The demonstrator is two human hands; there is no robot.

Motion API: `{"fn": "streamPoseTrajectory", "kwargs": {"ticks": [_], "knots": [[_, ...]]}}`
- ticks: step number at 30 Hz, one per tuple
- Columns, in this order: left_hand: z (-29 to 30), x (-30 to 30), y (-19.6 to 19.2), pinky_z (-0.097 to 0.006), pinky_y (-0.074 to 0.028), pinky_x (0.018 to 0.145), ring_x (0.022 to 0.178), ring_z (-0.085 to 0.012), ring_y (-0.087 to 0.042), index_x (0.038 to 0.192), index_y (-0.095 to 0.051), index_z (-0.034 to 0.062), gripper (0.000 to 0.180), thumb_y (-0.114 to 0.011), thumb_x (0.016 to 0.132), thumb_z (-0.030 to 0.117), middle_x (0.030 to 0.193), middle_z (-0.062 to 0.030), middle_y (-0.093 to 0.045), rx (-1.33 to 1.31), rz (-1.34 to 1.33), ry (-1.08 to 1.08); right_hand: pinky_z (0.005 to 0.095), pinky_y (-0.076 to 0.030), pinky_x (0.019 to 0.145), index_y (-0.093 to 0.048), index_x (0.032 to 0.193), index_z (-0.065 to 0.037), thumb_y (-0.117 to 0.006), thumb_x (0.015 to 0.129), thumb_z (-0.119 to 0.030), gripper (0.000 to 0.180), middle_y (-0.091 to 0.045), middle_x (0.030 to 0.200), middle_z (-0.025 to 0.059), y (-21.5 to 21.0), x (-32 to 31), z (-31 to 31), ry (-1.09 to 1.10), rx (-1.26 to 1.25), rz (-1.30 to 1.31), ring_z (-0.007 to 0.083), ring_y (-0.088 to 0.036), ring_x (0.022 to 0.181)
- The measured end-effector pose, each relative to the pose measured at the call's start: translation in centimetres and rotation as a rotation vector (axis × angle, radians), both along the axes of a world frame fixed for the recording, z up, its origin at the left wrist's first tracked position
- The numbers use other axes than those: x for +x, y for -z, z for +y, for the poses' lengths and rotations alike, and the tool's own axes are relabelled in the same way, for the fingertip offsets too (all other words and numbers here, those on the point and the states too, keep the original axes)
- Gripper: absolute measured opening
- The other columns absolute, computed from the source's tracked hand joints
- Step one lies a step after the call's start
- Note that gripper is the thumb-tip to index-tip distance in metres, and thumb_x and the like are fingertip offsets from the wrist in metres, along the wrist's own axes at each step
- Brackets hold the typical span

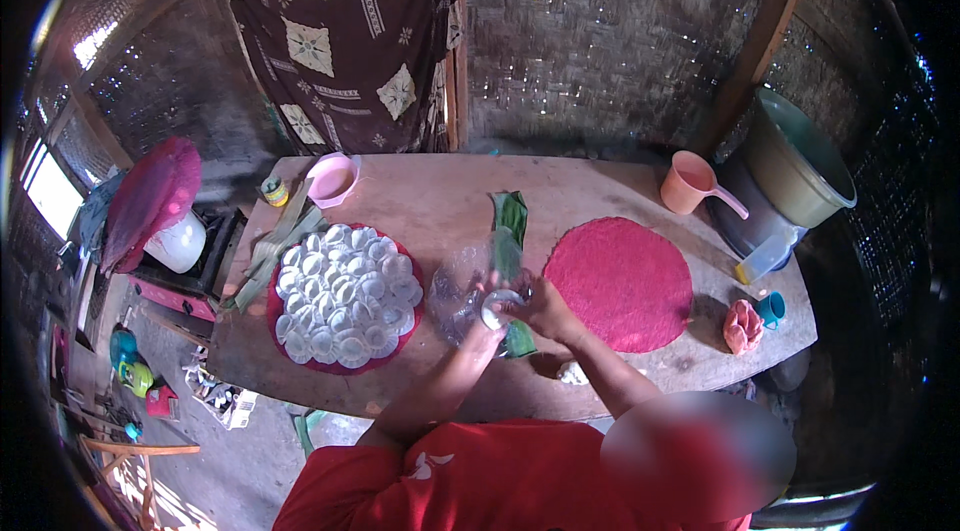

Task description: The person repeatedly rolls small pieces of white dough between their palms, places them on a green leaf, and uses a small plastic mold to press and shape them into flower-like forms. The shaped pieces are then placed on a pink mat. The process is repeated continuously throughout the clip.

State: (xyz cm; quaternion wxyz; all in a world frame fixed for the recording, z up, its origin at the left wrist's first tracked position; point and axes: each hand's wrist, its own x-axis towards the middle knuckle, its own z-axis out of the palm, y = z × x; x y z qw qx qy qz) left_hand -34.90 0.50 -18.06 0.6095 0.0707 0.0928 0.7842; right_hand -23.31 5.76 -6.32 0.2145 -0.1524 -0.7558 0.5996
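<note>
Right hand [545, 306] and left hand [492, 316] close together, fingers pinching a small white dough disc [497, 308] over clear plastic film [462, 293] and a green banana leaf strip [510, 231]. Risk: soft disc could tear or stick. Nine o'clock: red round tray of white discs [345, 296]. Three o'clock: empty red woven tray [620, 281].

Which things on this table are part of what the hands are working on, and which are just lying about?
In use:
left hand and right hand, together on a small white round piece
clear plastic sheet
green leaf strip
red tray of white rounds
bare red round mat

Lying about:
pink bowl
orange scoop
grey pot
teal cup
</note>
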Motion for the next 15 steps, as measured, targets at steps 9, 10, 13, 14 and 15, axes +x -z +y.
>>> {"fn": "streamPoseTrajectory", "kwargs": {"ticks": [9,10,13,14,15], "knots": [[-7.1,3.9,-2.6,-0.042,-0.049,0.087,0.106,-0.0356,-0.059,0.119,-0.054,-0.002,0.045,-0.061,0.088,0.029,0.118,-0.0231,-0.058,-0.296,2.14,-0.298,0.0395,-0.051,0.077,-0.057,0.112,-0.003,-0.071,0.078,-0.049,0.059,-0.067,0.093,0.0143,2.1,-3.5,7.7,-0.141,0.564,-0.597,0.0247,-0.067,0.085],[-7.8,4.5,-2.8,-0.042,-0.049,0.088,0.109,-0.0331,-0.058,0.12,-0.054,-0.0018,0.047,-0.062,0.087,0.031,0.123,-0.0218,-0.056,-0.321,2.324,-0.323,0.0401,-0.051,0.077,-0.058,0.111,-0.004,-0.07,0.077,-0.051,0.06,-0.067,0.093,0.0151,3.1,-3.7,7.6,-0.105,0.704,-0.572,0.0267,-0.067,0.086],[-8.1,5.0,-2.8,-0.042,-0.042,0.099,0.114,-0.0327,-0.053,0.124,-0.053,0.0014,0.048,-0.06,0.088,0.033,0.132,-0.0177,-0.051,-0.344,2.512,-0.29,0.0469,-0.048,0.084,-0.054,0.115,-0.005,-0.067,0.077,-0.054,0.064,-0.066,0.1,0.0165,5.1,-3.6,6.5,-0.055,0.977,-0.686,0.0347,-0.065,0.092],[-7.9,5.0,-2.7,-0.042,-0.041,0.099,0.114,-0.0333,-0.053,0.123,-0.053,0.0005,0.049,-0.058,0.088,0.034,0.133,-0.0177,-0.05,-0.378,2.484,-0.203,0.0494,-0.045,0.087,-0.051,0.118,-0.006,-0.067,0.076,-0.055,0.067,-0.063,0.106,0.0168,5.4,-3.4,6.1,-0.069,0.981,-0.726,0.0356,-0.063,0.096],[-7.7,5.1,-2.6,-0.042,-0.041,0.1,0.114,-0.0338,-0.053,0.123,-0.053,-0.0003,0.05,-0.057,0.089,0.035,0.133,-0.0176,-0.05,-0.401,2.459,-0.166,0.0518,-0.043,0.089,-0.049,0.121,-0.006,-0.067,0.076,-0.056,0.07,-0.06,0.113,0.0172,5.5,-3.2,5.8,-0.076,1.001,-0.761,0.0366,-0.061,0.1]]}}
